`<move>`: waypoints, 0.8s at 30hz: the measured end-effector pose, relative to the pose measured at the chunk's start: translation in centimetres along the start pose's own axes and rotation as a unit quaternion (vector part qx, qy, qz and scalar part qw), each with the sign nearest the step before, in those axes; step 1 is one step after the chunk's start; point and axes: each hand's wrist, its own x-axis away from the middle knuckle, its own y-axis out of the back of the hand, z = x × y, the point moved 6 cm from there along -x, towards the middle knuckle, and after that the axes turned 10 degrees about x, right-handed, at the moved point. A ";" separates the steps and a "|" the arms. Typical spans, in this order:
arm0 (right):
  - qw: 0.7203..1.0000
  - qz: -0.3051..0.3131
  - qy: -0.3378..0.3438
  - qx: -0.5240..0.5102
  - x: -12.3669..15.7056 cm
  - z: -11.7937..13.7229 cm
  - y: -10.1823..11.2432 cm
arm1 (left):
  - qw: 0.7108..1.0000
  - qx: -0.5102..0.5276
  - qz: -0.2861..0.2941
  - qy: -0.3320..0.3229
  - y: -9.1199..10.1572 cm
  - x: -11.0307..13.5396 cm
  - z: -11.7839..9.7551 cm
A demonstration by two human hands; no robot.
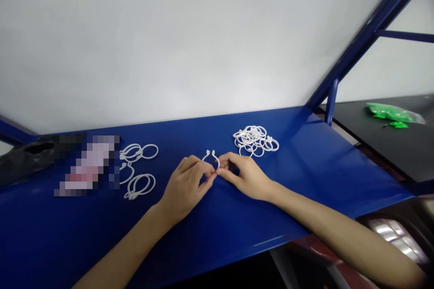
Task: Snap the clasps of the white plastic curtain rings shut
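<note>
Between my two hands is a white plastic snap ring (pixel 217 161), like a shower curtain ring, its two knobbed ends apart at the top. My left hand (pixel 187 184) pinches its left side, and the fingers cover part of the loop. On the other side, my right hand (pixel 247 175) grips it between thumb and fingers. A heap of similar white rings (pixel 251 140) lies beyond my right hand. Several more white rings (pixel 141 185) are spread on the blue surface to the left of my left hand.
The blue metal shelf (pixel 217 230) meets a pale wall behind. A black plastic bag (pixel 20 162) and a pixelated patch are at the left. Blue frame posts (pixel 334 95) rise at the right. Past them, a black table (pixel 396 144) bears a clear bag of green pieces (pixel 389 112).
</note>
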 end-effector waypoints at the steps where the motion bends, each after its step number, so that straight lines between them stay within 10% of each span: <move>1: 0.999 0.011 -0.013 -0.033 0.0 -0.1 -0.5 | 1.000 0.007 0.001 -0.013 -0.2 0.1 -0.4; 7: 0.993 0.003 -0.032 -0.118 0.1 -0.5 -1.0 | 1.000 0.005 0.019 -0.002 -1.2 0.4 -0.5; 14: 0.999 -0.026 0.013 -0.043 0.3 -0.1 -0.3 | 0.981 0.025 0.016 0.190 -0.4 0.4 2.2; 24: 0.989 -0.021 0.118 0.085 0.8 1.1 -0.4 | 0.952 0.148 0.102 0.248 -2.6 1.3 2.4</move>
